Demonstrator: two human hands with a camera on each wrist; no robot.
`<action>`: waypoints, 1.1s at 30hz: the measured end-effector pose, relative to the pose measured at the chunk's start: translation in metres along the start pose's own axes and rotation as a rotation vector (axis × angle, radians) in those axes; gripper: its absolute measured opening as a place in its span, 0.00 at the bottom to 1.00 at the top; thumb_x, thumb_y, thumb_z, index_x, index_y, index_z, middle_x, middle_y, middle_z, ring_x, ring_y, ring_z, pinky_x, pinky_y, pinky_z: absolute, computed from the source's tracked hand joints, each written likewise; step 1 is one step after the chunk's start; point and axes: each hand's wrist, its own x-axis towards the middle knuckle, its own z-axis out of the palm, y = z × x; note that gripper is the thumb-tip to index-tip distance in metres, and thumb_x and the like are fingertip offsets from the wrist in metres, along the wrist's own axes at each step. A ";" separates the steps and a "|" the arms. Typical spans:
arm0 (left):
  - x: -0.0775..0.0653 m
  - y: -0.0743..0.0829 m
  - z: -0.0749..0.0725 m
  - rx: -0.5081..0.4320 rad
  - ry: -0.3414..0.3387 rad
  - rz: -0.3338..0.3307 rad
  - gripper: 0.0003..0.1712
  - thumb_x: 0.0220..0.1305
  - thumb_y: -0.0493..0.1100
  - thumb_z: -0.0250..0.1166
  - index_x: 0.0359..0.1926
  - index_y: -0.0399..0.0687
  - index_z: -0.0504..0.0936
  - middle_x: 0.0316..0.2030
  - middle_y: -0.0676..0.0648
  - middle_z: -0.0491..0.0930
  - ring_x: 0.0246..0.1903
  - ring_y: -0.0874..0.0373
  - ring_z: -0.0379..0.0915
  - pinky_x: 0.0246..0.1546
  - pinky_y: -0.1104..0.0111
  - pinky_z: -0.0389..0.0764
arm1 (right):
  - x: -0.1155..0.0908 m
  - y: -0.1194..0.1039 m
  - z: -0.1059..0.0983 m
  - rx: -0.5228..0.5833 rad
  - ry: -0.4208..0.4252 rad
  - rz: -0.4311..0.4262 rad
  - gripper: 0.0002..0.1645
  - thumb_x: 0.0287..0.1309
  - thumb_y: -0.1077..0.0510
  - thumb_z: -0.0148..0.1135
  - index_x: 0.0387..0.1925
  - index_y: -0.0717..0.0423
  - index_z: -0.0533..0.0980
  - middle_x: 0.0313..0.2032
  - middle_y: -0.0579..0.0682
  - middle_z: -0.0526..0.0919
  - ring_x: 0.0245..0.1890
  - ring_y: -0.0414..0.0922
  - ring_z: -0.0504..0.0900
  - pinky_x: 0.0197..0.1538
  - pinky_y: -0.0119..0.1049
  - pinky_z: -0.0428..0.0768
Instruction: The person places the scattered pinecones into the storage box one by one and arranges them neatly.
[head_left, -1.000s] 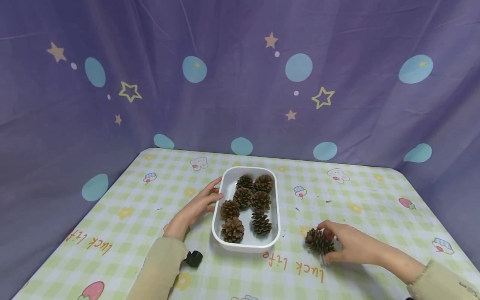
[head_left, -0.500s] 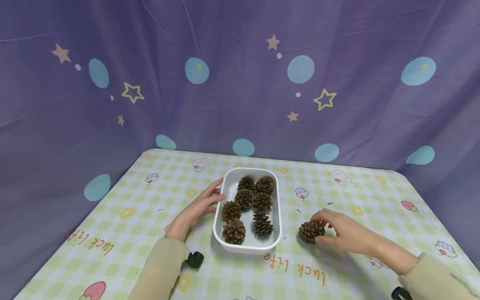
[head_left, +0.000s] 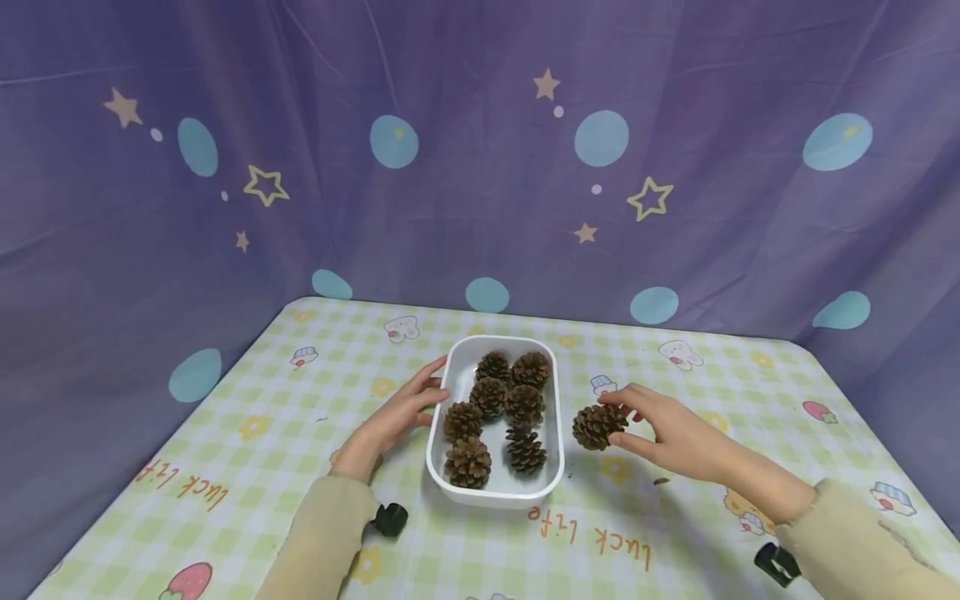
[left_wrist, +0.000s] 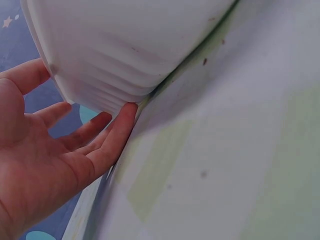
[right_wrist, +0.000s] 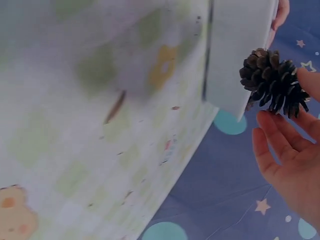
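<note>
A brown pine cone (head_left: 598, 427) is pinched between the thumb and fingers of my right hand (head_left: 678, 433), held above the cloth just right of the white tray (head_left: 495, 500). In the right wrist view the pine cone (right_wrist: 274, 82) shows its spread scales, with the thumb on one side and fingers beneath. Several more pine cones (head_left: 489, 397) lie inside the tray, with bare floor at its front middle and upper left. My left hand (head_left: 397, 417) rests against the tray's left side, thumb at the rim. In the left wrist view its extended fingers (left_wrist: 120, 132) touch the tray's ribbed corner (left_wrist: 100, 90).
A green-and-white checked cloth (head_left: 247, 492) with printed pictures covers the table. Small dark flakes (head_left: 661, 481) are scattered on it right of the tray. A purple curtain (head_left: 465, 217) hangs behind the table. Black bands (head_left: 390, 519) show at both sleeves.
My right hand has lifted the pine cone off the cloth and carried it up and left toward the tray. The left hand and the tray have stayed in place.
</note>
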 end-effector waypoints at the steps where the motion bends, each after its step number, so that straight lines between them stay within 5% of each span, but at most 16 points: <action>1: 0.000 0.000 0.000 0.000 0.000 0.001 0.35 0.66 0.46 0.52 0.70 0.65 0.48 0.61 0.38 0.59 0.50 0.50 0.70 0.47 0.58 0.77 | 0.003 -0.002 -0.001 0.003 0.002 0.001 0.24 0.58 0.50 0.58 0.56 0.49 0.69 0.48 0.42 0.75 0.44 0.37 0.75 0.42 0.34 0.79; 10: 0.000 -0.002 0.000 0.002 0.003 -0.006 0.35 0.66 0.46 0.52 0.70 0.66 0.48 0.61 0.39 0.59 0.50 0.49 0.70 0.47 0.58 0.77 | 0.026 -0.020 0.004 0.034 -0.002 -0.066 0.25 0.60 0.49 0.55 0.58 0.48 0.67 0.50 0.41 0.74 0.44 0.35 0.74 0.44 0.34 0.77; 17: 0.000 -0.001 0.001 0.002 -0.003 0.004 0.35 0.67 0.46 0.52 0.70 0.66 0.48 0.61 0.39 0.59 0.50 0.49 0.69 0.47 0.58 0.77 | 0.034 -0.033 0.014 0.013 -0.100 -0.046 0.27 0.62 0.42 0.50 0.59 0.49 0.67 0.51 0.42 0.74 0.47 0.38 0.74 0.49 0.39 0.76; 33: -0.001 0.002 0.001 -0.005 0.006 0.010 0.35 0.66 0.46 0.52 0.70 0.65 0.48 0.61 0.39 0.58 0.50 0.49 0.69 0.47 0.57 0.77 | 0.048 -0.050 0.030 -0.085 -0.278 -0.163 0.26 0.61 0.38 0.47 0.54 0.47 0.72 0.46 0.40 0.76 0.44 0.37 0.75 0.53 0.39 0.73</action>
